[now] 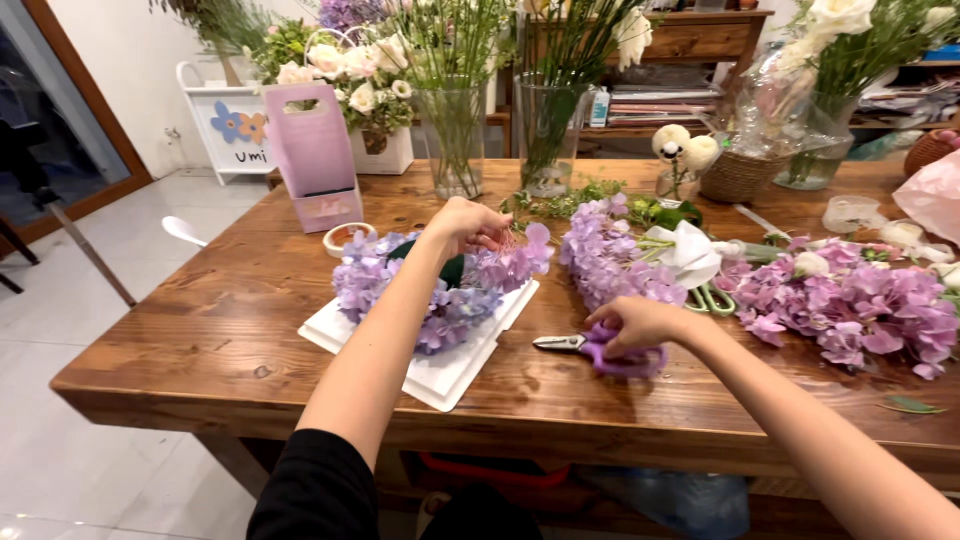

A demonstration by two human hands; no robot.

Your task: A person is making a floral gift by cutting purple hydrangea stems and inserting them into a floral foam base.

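1. Reaching over the middle of the wooden desk (250,330), the left hand (468,226) has its fingers curled together, pinching a small purple flower sprig (520,258) at the top of a flower arrangement (440,285).
2. That arrangement is a ring of lilac and purple blossoms around a dark green core, and it sits on a white foam tray (450,372) lying flat on the desk.
3. Lower and to the right, the right hand (635,322) rests on the purple handles of a pair of scissors (600,352), fingers bent over them; the blades lie shut on the desk, pointing left toward the tray.
4. Just behind the scissors lies a heap of loose lilac blooms (610,262), with a white flower (688,250) on its right edge.
5. Farther right, a larger pile of pink-purple flowers (860,305) spreads along the desk.
6. Near the tray's far left corner stands a pink paper bag (312,150), with a roll of tape (346,237) beside it.
7. Two glass vases (455,140) with green stems stand at the back.
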